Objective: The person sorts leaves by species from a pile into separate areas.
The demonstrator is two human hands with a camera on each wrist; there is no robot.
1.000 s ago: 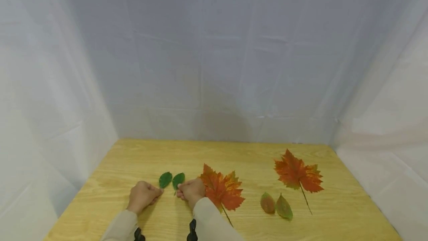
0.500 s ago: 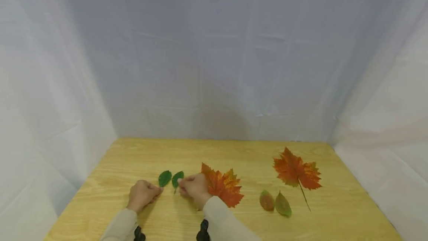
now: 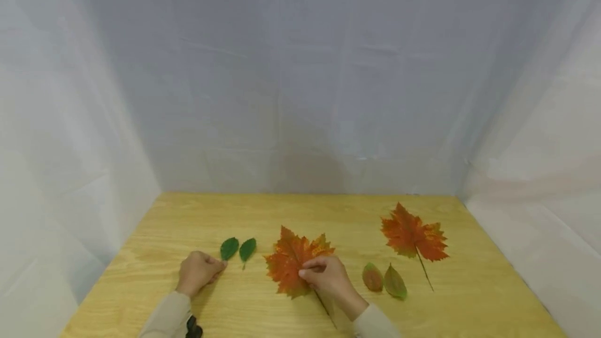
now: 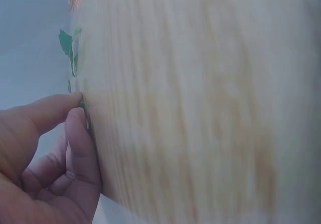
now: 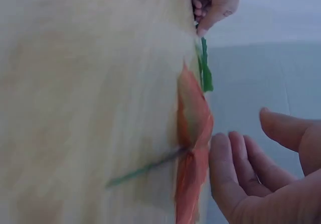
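My left hand (image 3: 198,274) pinches the stem end of the left green leaf (image 3: 229,249) between thumb and forefinger, low against the wood. A second green leaf (image 3: 248,249) lies just right of it, untouched. Over the middle red-orange maple leaf (image 3: 284,267) hovers my right hand (image 3: 332,279), hiding part of the leaf's right side. In the right wrist view its thumb and fingers (image 5: 223,158) stand apart with nothing between them, close beside the maple leaf. Whether they touch it is unclear. The leaf's dark stem (image 3: 325,306) slants toward the front right.
Two green-and-reddish oval leaves, one (image 3: 373,277) left of the other (image 3: 395,281), lie right of my right hand. Behind them is another maple leaf (image 3: 413,233) with a long stem. White sheeting (image 3: 310,93) hangs around the wooden table (image 3: 188,213).
My right hand has let go of the right green leaf and moved right, over the middle maple leaf, which is shifted slightly left. My left hand has kept its pinch at the left green leaf.
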